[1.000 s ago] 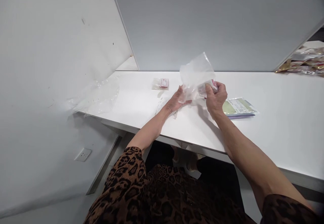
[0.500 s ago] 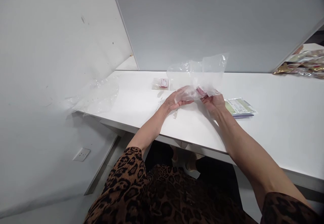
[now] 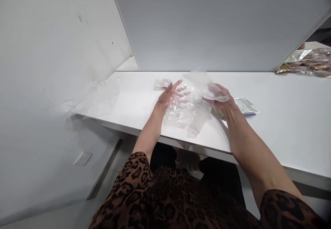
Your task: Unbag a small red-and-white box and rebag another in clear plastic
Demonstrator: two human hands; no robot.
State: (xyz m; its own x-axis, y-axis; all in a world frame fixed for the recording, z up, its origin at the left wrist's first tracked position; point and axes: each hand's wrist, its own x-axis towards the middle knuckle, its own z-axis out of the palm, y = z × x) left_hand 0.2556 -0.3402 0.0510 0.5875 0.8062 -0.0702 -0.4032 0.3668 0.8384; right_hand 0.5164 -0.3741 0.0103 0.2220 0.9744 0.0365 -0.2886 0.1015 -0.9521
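A crumpled clear plastic bag (image 3: 184, 110) hangs between my two hands over the white table. My left hand (image 3: 167, 96) is at its left side, with fingers spread and showing through the film; it touches the bag without visibly gripping it. At the bag's right side, my right hand (image 3: 222, 98) has its fingers closed on the gathered film. Something pinkish-red (image 3: 208, 100) shows at the right hand's fingers, partly covered by plastic, and I cannot make out what it is. Behind my left hand lies a small clear packet (image 3: 159, 84) with a red-and-white label.
Flat green-and-white packets (image 3: 247, 106) lie on the table (image 3: 289, 118) beside my right wrist. More loose clear plastic (image 3: 99, 96) rests at the table's left end by the wall. A grey panel (image 3: 201, 25) stands along the back edge, with shiny packages (image 3: 307, 63) beyond it.
The bag has come down and bunched toward the table's front. My left hand has moved left and spread its fingers. My right hand has shifted slightly right and up, still gripping the film.
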